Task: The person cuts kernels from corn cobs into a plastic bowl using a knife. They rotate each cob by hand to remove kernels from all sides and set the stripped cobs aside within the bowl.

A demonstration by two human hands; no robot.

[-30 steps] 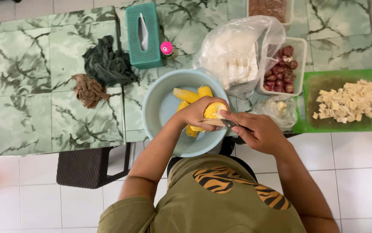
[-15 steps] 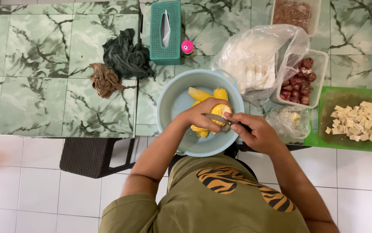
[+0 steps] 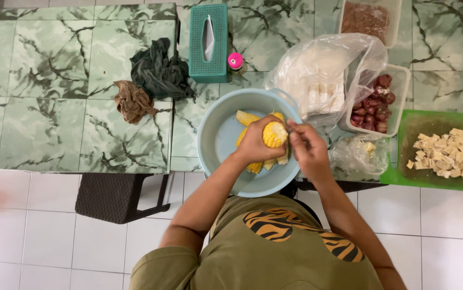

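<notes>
My left hand [image 3: 253, 144] grips a yellow corn cob [image 3: 274, 134], held upright over a light blue basin [image 3: 220, 137] at the table's near edge. My right hand [image 3: 311, 153] is closed around a small knife, only partly visible, pressed against the cob's right side. More pieces of corn [image 3: 246, 117] lie in the basin under and behind my hands.
On the green marbled table are a teal tissue box [image 3: 208, 43], a pink-capped bottle [image 3: 235, 60], a dark green cloth [image 3: 159, 72], a brown cloth [image 3: 133, 101], a plastic bag [image 3: 322, 75], a tub of red-brown pieces [image 3: 376, 104] and a green board [image 3: 419, 129] with pale cubes. A dark stool [image 3: 118, 196] stands below.
Both hands stay on the cob over the basin. The right hand has shifted slightly along the cob's side, and the view has drifted a little.
</notes>
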